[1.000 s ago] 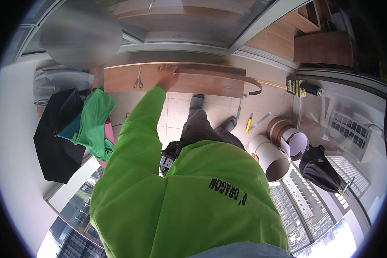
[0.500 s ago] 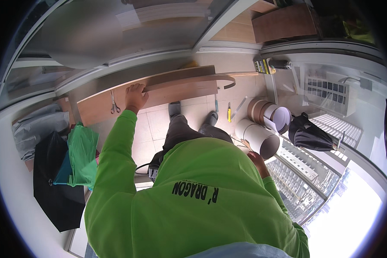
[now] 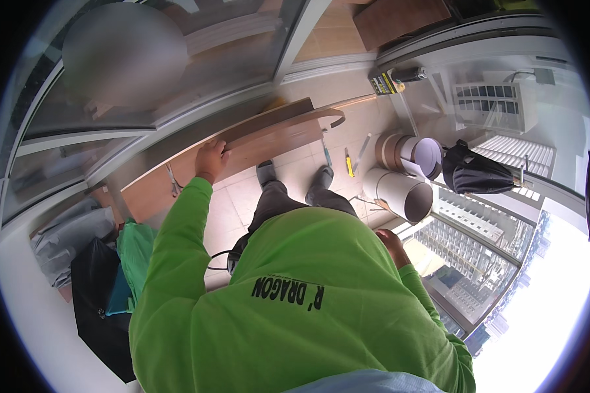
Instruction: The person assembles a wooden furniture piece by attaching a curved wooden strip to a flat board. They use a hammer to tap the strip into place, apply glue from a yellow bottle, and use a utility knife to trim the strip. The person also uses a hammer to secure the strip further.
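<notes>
My left hand [image 3: 211, 161] is closed over the upper edge of a thin wood-coloured strip [image 3: 275, 133], which lies along a long wooden board [image 3: 301, 107]. The strip's far right end curls round on itself. A pair of scissors [image 3: 174, 181] rests on the board, left of my hand. My right hand [image 3: 391, 246] is low beside my right side; its fingers are mostly hidden by my body, so I cannot make out anything in it.
A yellow utility knife [image 3: 349, 164] lies on the tiled floor, close to large rolls of sheet material [image 3: 405, 196]. A black bag [image 3: 478, 171] hangs by the window. Green plastic [image 3: 135, 252] and a black umbrella [image 3: 98, 288] are at left. Glass panels [image 3: 223, 65] stand ahead.
My left hand has slid a little to the right along the strip, farther from the scissors. The whole view has turned slightly. My right hand stays by my side.
</notes>
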Tool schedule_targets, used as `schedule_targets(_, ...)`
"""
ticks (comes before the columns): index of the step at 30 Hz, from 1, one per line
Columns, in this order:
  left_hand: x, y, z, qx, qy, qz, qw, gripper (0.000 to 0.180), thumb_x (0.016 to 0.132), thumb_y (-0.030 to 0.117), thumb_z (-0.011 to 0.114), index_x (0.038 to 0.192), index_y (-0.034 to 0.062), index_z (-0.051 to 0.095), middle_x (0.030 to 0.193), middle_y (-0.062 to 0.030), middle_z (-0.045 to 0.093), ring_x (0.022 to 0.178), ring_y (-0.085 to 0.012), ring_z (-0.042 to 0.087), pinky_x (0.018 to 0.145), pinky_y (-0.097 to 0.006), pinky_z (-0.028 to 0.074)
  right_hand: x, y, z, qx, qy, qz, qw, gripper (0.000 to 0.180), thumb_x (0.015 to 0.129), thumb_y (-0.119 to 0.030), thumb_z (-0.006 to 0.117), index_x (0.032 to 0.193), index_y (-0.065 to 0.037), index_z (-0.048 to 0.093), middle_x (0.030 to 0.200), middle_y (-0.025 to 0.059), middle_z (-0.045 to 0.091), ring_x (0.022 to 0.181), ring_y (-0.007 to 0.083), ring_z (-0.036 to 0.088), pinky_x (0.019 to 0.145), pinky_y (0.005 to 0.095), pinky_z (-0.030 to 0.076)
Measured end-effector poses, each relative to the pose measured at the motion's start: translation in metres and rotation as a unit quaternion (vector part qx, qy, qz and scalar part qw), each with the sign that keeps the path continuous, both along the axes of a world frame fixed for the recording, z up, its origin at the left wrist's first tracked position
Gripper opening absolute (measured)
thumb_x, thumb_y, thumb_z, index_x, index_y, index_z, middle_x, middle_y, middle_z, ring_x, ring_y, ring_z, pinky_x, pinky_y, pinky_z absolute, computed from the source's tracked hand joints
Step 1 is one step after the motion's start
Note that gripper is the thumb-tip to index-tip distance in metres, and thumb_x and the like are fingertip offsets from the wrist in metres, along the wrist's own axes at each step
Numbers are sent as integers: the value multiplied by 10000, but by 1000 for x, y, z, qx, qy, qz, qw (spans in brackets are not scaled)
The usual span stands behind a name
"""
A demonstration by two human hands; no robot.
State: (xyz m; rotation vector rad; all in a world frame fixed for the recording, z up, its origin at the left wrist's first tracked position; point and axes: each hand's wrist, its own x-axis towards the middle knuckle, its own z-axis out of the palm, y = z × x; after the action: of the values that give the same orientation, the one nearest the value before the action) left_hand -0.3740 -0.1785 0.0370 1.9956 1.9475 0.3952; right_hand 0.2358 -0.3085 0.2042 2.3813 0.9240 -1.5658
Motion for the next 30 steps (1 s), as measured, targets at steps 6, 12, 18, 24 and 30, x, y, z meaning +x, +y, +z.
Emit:
schedule_targets(6, -4, 2, -9, -5, 92, -62, 994, 291, 888, 273, 667, 1117, 106, 601, 1020, -61, 629, 960, -269, 631, 771, -416, 531, -11, -4, 9, 1, -16, 6, 1000, 482, 976, -316, 636, 1374, -53, 569, 1245, 114, 672, 843, 183, 662, 663, 321, 535)
schedule_targets(12, 5, 9, -5, -42, 106, -61, 992, 273, 895, 274, 660, 1083, 93, 582, 1049, -71, 617, 992, -276, 628, 798, -434, 538, 0, -21, -4, 24, -17, -22, 999, 487, 973, -326, 640, 1366, -48, 574, 1223, 122, 680, 840, 189, 670, 672, 329, 543)
schedule_targets(18, 8, 3, -3, -38, 78, -30, 996, 312, 865, 283, 682, 1091, 91, 584, 1078, -103, 625, 1027, -306, 628, 828, -453, 527, -2, -19, -7, 12, -13, -48, 999, 516, 963, -363, 637, 1365, -47, 573, 1220, 145, 677, 889, 220, 687, 700, 342, 565)
schedule_targets(24, 7, 0, -9, -12, 72, -18, 997, 339, 846, 313, 706, 1091, 101, 605, 1081, -104, 639, 1018, -311, 631, 820, -449, 521, -1, -24, -13, 13, -12, -62, 998, 527, 955, -365, 636, 1373, -51, 564, 1199, 154, 681, 956, 246, 698, 715, 346, 578)
schedule_targets(30, 4, -3, -8, -18, 62, -8, 998, 317, 846, 316, 708, 1068, 106, 625, 1058, -89, 644, 1006, -306, 625, 810, -458, 514, -8, -23, -9, -1, -24, -57, 998, 530, 957, -367, 643, 1380, -57, 562, 1197, 154, 682, 959, 252, 697, 710, 344, 580)
